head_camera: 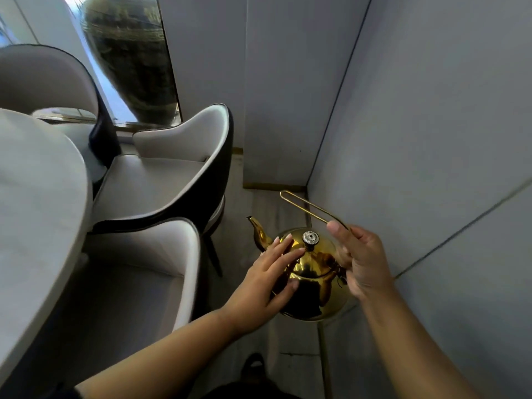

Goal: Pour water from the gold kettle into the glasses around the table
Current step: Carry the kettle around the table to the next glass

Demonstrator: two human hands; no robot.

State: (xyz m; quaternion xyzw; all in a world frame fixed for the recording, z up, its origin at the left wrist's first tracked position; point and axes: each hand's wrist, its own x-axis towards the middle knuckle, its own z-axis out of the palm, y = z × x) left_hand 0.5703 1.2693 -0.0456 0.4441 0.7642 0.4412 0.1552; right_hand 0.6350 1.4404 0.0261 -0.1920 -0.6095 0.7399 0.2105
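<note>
Grey padded wall panels [417, 125] close off the corner beyond our fingertips. The white-clothed table [34, 197] lies well to the left of our left hand [267, 280], with pale chairs [161, 180] between. No glass shows from here, so we judge that pouring has not begun and that the step in hand is getting a sound hold on the kettle [309, 280] and carrying it over.

The gold kettle sits between our two hands and seems to hang clear of the floor. Our right hand [362, 263] curls round the thin wire handle [305, 204], the thumb pinching it against the fingers low on the wire. The free loop juts out past the thumb tip. Our left hand lies flat on the kettle, fingers straight and slightly spread over the lid, with the fingertips just short of the knob [310, 237] and the thumb down on the side. The spout [257, 231] points away, just beyond those fingertips.

To do this well, we should shift the right grip up toward the middle of the loop so the pot hangs level. The left fingers should press lightly on the lid so it cannot slip when we tilt. The metal may be hot, so a light touch is wise. The spout should stay up during the carry, and we should steer wide of the chair backs to the left of our fingers.
</note>
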